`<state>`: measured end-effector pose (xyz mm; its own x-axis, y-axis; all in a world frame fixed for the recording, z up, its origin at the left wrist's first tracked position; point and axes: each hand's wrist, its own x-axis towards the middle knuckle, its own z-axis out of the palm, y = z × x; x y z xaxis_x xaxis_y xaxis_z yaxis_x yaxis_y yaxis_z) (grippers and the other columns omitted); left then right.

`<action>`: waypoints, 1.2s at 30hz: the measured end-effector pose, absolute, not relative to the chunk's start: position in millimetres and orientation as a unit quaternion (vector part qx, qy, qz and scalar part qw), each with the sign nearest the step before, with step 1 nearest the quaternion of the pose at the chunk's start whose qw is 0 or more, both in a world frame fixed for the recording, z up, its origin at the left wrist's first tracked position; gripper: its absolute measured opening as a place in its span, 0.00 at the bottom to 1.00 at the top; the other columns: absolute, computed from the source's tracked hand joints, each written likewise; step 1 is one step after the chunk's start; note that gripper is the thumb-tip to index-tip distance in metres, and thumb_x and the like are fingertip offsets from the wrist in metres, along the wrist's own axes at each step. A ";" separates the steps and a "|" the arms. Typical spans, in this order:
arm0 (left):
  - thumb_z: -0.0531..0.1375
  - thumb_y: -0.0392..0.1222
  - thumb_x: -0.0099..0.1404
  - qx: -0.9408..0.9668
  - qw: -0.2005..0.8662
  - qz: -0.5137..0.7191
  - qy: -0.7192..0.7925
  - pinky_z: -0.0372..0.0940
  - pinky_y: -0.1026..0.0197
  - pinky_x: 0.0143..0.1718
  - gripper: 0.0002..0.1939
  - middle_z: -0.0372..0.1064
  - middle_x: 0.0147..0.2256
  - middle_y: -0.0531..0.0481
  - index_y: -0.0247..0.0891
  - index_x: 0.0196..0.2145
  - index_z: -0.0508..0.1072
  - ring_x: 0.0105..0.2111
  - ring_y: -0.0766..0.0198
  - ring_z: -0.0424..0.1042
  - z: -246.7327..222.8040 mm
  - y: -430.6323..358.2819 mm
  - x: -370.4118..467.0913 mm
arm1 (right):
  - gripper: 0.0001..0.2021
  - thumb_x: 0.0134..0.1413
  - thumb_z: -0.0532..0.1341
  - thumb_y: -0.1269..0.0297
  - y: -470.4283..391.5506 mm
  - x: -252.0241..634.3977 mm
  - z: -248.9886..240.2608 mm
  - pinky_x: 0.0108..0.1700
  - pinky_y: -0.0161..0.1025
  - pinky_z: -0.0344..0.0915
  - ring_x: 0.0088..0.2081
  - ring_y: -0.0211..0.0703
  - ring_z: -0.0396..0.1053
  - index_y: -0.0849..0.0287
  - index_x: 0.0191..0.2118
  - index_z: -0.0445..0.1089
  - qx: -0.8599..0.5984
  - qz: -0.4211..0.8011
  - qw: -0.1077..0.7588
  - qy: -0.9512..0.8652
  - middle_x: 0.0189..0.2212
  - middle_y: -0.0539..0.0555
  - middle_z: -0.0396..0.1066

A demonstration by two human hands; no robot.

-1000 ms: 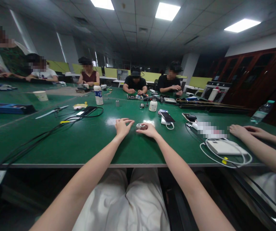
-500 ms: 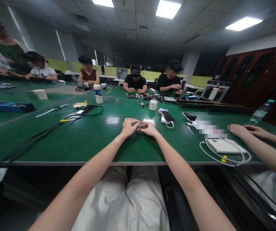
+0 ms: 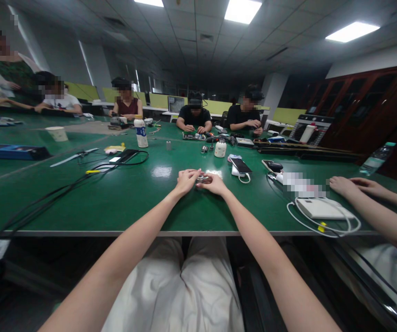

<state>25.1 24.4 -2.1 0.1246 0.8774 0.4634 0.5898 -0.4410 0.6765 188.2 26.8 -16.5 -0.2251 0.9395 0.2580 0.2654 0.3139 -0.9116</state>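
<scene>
On the green table, my left hand and my right hand meet in front of me. Between them is a small metallic, round object, mostly covered by the fingers, so its shape is unclear. Both hands have their fingers curled round it, left hand on its left side and right hand on its right. Beyond the hands stand a small white jar and a small grey cylinder. A phone rests on a white charger to the right.
Cables cross the left side near a black device. A white bottle and paper cup stand farther back. A white box and another person's hands are at right. Several people sit across the table.
My left thumb has shifted slightly over the small object, and a little more of the object shows between my hands. The view has tilted very slightly.
</scene>
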 end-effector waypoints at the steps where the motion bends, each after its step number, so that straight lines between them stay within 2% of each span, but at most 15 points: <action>1: 0.55 0.53 0.66 0.728 0.163 0.434 0.504 0.54 0.47 0.56 0.15 0.73 0.46 0.50 0.50 0.42 0.79 0.53 0.52 0.61 -2.4 23.0 25.7 | 0.23 0.35 0.75 0.66 26.7 188.2 -16.5 0.40 0.38 0.72 0.34 0.42 0.76 0.62 0.42 0.73 -0.443 0.383 0.439 -0.682 0.30 0.53 0.78; 3: 0.61 0.53 0.62 0.718 0.153 0.443 0.514 0.54 0.46 0.56 0.14 0.72 0.48 0.48 0.48 0.43 0.79 0.54 0.49 0.60 -2.4 19.6 26.8 | 0.22 0.36 0.75 0.66 26.2 188.1 -16.2 0.41 0.39 0.72 0.34 0.42 0.76 0.62 0.42 0.73 -0.443 0.382 0.439 -0.682 0.29 0.53 0.77; 5: 0.64 0.53 0.59 0.709 0.144 0.449 0.524 0.54 0.45 0.56 0.13 0.72 0.47 0.47 0.46 0.40 0.79 0.54 0.48 0.60 -1.3 16.6 27.8 | 0.22 0.37 0.74 0.66 25.4 187.9 -15.7 0.41 0.39 0.72 0.34 0.43 0.77 0.62 0.42 0.73 -0.442 0.381 0.437 -0.684 0.29 0.53 0.78; 8: 0.63 0.51 0.61 0.702 0.133 0.453 0.533 0.55 0.47 0.56 0.09 0.73 0.46 0.49 0.47 0.35 0.80 0.53 0.51 0.61 3.2 15.3 28.0 | 0.22 0.37 0.74 0.66 24.6 187.9 -14.9 0.42 0.40 0.72 0.34 0.43 0.77 0.62 0.43 0.73 -0.444 0.378 0.435 -0.686 0.30 0.54 0.78; 11: 0.59 0.51 0.65 0.686 0.112 0.460 0.552 0.54 0.49 0.56 0.11 0.72 0.47 0.49 0.49 0.39 0.80 0.54 0.52 0.60 7.7 18.5 21.8 | 0.23 0.37 0.74 0.66 24.9 188.1 -15.1 0.42 0.41 0.72 0.35 0.43 0.77 0.62 0.44 0.73 -0.449 0.375 0.433 -0.686 0.31 0.55 0.78; 14: 0.60 0.51 0.64 0.656 0.091 0.453 0.597 0.53 0.43 0.56 0.12 0.70 0.49 0.45 0.48 0.40 0.80 0.56 0.46 0.56 5.2 23.7 7.7 | 0.24 0.37 0.74 0.65 25.1 188.0 -15.7 0.44 0.42 0.72 0.35 0.44 0.77 0.63 0.44 0.74 -0.451 0.370 0.433 -0.687 0.32 0.56 0.78; 17: 0.67 0.49 0.56 0.643 0.088 0.421 0.634 0.53 0.36 0.52 0.08 0.70 0.47 0.40 0.45 0.30 0.82 0.53 0.36 0.56 -3.7 27.3 -5.8 | 0.23 0.37 0.74 0.64 24.4 187.8 -15.5 0.44 0.41 0.72 0.35 0.43 0.76 0.62 0.44 0.74 -0.453 0.364 0.432 -0.690 0.33 0.55 0.78; 20: 0.70 0.46 0.53 0.649 0.079 0.409 0.637 0.52 0.33 0.50 0.05 0.71 0.46 0.38 0.44 0.26 0.82 0.52 0.33 0.57 -8.3 27.5 -9.5 | 0.23 0.38 0.74 0.64 22.8 187.8 -14.2 0.42 0.40 0.72 0.34 0.43 0.76 0.61 0.44 0.74 -0.456 0.354 0.428 -0.695 0.31 0.54 0.78; 23: 0.66 0.47 0.59 0.678 0.063 0.425 0.596 0.53 0.36 0.52 0.06 0.73 0.45 0.41 0.45 0.31 0.82 0.52 0.38 0.58 -2.9 23.5 -2.6 | 0.23 0.38 0.74 0.62 21.4 188.1 -12.9 0.40 0.39 0.72 0.34 0.44 0.76 0.62 0.44 0.74 -0.459 0.343 0.424 -0.701 0.30 0.54 0.78; 26: 0.61 0.46 0.64 0.717 0.063 0.443 0.535 0.57 0.46 0.52 0.08 0.76 0.43 0.47 0.47 0.38 0.80 0.50 0.49 0.63 5.9 16.7 9.7 | 0.23 0.38 0.73 0.62 20.8 188.2 -12.6 0.40 0.39 0.71 0.34 0.44 0.76 0.62 0.44 0.74 -0.461 0.334 0.423 -0.705 0.30 0.54 0.78; 28: 0.61 0.45 0.65 0.739 0.069 0.446 0.501 0.59 0.51 0.51 0.08 0.77 0.40 0.50 0.47 0.39 0.80 0.48 0.54 0.66 8.9 12.6 17.7 | 0.23 0.39 0.73 0.63 20.9 188.1 -12.9 0.39 0.39 0.71 0.33 0.43 0.75 0.62 0.44 0.74 -0.462 0.329 0.423 -0.706 0.30 0.54 0.77; 32: 0.62 0.43 0.64 0.761 0.083 0.444 0.465 0.60 0.53 0.49 0.06 0.78 0.38 0.51 0.45 0.37 0.79 0.46 0.56 0.68 7.7 9.4 26.1 | 0.22 0.39 0.73 0.63 21.0 187.7 -13.2 0.38 0.38 0.71 0.32 0.42 0.75 0.62 0.44 0.74 -0.463 0.323 0.421 -0.710 0.29 0.52 0.77; 36: 0.59 0.43 0.66 0.755 0.087 0.455 0.463 0.61 0.54 0.49 0.09 0.78 0.39 0.50 0.44 0.39 0.79 0.45 0.56 0.70 7.0 10.6 24.4 | 0.23 0.40 0.73 0.62 19.8 186.9 -12.5 0.40 0.39 0.71 0.32 0.42 0.75 0.61 0.45 0.74 -0.467 0.318 0.420 -0.710 0.28 0.52 0.77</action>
<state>24.4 10.6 7.0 0.1566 0.7793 0.6068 0.6203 -0.5557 0.5536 186.9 19.8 -12.5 -0.2116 0.9306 0.2988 0.3960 0.3611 -0.8443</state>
